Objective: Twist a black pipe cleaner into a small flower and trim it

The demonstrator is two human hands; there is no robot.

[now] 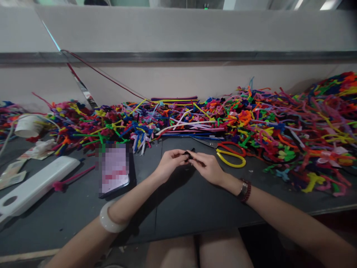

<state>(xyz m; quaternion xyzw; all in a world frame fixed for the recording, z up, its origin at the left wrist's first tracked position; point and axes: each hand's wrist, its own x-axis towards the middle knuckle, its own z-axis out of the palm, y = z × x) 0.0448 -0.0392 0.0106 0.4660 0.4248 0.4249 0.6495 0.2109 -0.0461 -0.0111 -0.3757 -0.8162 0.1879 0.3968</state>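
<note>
Above the dark table, my left hand (172,164) and my right hand (208,166) meet with fingertips pinched together. Between them is a small black pipe cleaner piece (190,154), mostly covered by the fingers, so its full shape is hidden. Just behind and right of my right hand lie scissors (231,159) with one red and one yellow handle loop. A phone (115,167) with a lit, blurred screen stands left of my left hand, tilted back.
Colourful pipe cleaners (279,123) are heaped along the back and right of the table (178,208). At left are a white power strip-like bar (41,184), a pink pipe cleaner flower (60,185), a tipped white cup (28,126) and paper scraps (13,173). A red cable (103,72) hangs behind.
</note>
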